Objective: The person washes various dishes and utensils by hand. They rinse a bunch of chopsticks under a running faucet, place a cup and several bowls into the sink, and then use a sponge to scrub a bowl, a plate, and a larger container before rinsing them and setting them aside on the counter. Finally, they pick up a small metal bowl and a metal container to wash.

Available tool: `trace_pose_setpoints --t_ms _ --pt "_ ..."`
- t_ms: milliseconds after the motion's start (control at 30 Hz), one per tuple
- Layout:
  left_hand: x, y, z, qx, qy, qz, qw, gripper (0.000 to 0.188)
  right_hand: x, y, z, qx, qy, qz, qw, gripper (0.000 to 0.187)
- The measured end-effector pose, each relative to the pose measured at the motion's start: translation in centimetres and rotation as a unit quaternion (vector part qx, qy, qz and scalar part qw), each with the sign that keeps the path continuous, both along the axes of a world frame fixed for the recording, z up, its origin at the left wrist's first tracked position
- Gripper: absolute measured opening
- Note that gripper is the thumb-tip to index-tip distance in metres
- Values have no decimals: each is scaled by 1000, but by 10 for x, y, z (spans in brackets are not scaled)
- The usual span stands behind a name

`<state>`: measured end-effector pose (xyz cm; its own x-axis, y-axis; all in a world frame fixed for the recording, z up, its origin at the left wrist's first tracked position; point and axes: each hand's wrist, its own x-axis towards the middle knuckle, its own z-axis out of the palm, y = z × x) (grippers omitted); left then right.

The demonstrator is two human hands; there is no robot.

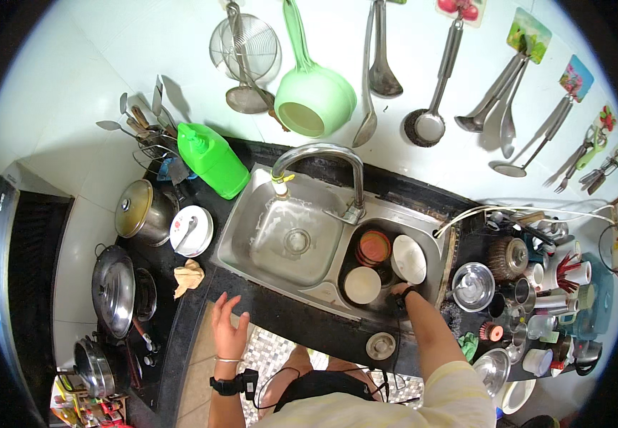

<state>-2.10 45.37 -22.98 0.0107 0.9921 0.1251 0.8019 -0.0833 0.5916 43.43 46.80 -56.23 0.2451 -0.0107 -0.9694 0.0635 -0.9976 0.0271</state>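
Observation:
My left hand (229, 329) hovers open over the counter's front edge, fingers apart and nothing in it. The nearest thing to it is a crumpled tan cloth (188, 277) on the counter. My right hand (399, 289) reaches down into the right basin of the steel sink, at the lower edge of a tilted white bowl (409, 260). Its fingers are mostly hidden, so I cannot make out whether they grip the bowl. Beside it in a dark round pan (378, 289) are a cream bowl (362, 284) and stacked reddish-brown bowls (375, 246).
A chrome faucet (321, 151) arches over the left basin (273, 239). A green jug (212, 160) stands behind, with stacked white plates (192, 232) and a lidded pot (145, 210) at left. A steel bowl (473, 287) and crowded dishes are at right. Utensils hang on the wall.

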Motion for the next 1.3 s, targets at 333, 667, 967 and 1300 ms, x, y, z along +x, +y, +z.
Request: trace_pose_setpoints --t_ms 333,667,967,1300 --pt "-27 -9 15 45 -47 -65 996 36 -6 -48 51 207 413 -101 881 16" --pt "-76 -16 -17 32 -92 -116 988 33 -99 -19 169 371 317 99 867 26" --pt "-33 -1 -26 -270 -509 -18 817 23 -163 68 258 498 -373 472 624 32" --pt "-16 -12 -23 -193 -469 -12 862 22 -159 157 218 517 -305 424 679 65"
